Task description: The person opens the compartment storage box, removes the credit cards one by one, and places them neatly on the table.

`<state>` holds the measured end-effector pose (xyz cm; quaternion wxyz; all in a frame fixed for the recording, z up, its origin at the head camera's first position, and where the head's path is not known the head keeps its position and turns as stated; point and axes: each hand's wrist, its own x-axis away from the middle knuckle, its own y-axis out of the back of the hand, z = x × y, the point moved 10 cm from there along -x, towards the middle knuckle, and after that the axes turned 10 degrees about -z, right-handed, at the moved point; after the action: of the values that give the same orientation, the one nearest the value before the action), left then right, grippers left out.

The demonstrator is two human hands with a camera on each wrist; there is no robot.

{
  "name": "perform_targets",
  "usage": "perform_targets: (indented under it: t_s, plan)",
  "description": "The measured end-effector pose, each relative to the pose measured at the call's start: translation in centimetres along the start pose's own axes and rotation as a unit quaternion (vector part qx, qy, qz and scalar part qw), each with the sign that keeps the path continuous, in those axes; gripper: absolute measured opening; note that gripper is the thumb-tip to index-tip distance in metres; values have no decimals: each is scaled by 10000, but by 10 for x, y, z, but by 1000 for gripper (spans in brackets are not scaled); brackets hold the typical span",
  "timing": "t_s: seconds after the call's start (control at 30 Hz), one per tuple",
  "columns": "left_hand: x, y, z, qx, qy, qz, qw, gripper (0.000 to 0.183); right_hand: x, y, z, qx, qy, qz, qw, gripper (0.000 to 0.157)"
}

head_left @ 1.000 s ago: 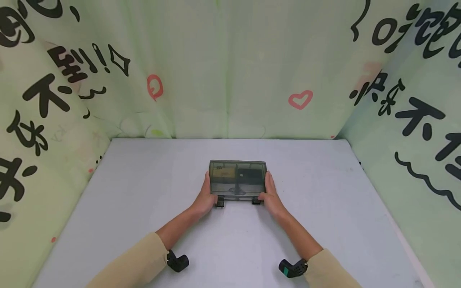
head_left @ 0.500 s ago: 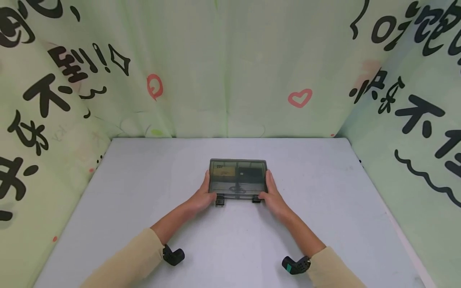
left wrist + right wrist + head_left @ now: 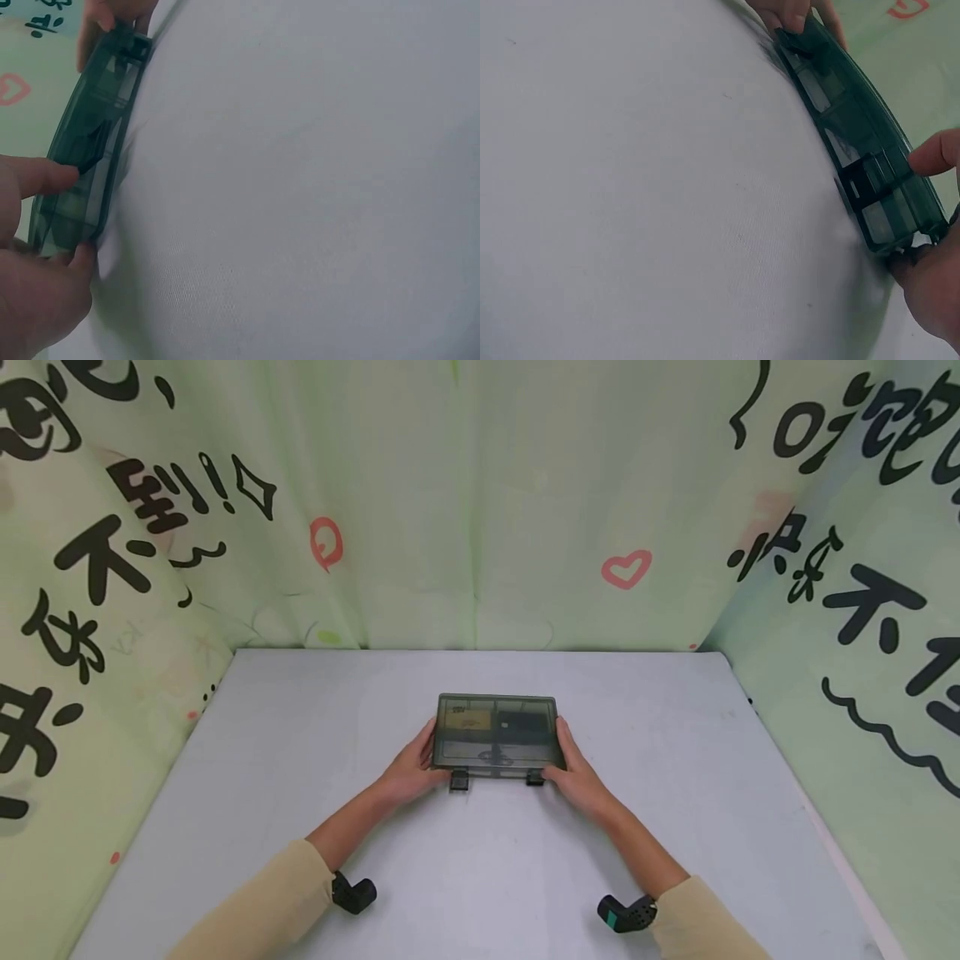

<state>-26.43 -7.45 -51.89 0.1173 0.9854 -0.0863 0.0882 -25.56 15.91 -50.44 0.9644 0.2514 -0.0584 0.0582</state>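
Observation:
A flat, see-through dark plastic storage case (image 3: 495,745) lies near the middle of the table, its lid down. Through the lid show a tan patch on the left and a dark one on the right. Two black latches, the left latch (image 3: 459,780) and the right latch (image 3: 535,777), stick out from its front edge. My left hand (image 3: 408,770) grips the case's left end, thumb beside the left latch. At the opposite end, my right hand (image 3: 585,781) holds on with its thumb by the right latch. Both wrist views show thumb above and fingers below; some fingers are hidden.
The case is on a white-covered table (image 3: 360,710). A pale green curtain (image 3: 480,527) with black lettering and red drawings rises behind and along both sides. Black wrist devices, one on the left sleeve (image 3: 354,893) and one on the right sleeve (image 3: 628,913), jut inward.
My left forearm has shifted outward to the left and my right forearm slightly to the right. The case stays almost in place, with both hands still on its ends.

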Motion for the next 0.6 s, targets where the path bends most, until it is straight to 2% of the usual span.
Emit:
perform_targets:
  t_s: [0.27, 0.6]
  plan:
    - [-2, 5, 2, 129, 120, -23, 9998, 100, 2, 7, 2, 329, 496, -3, 9982, 97]
    - [-3, 7, 2, 47, -16, 41, 10000, 92, 3, 18, -3, 510, 387, -78, 9979, 94]
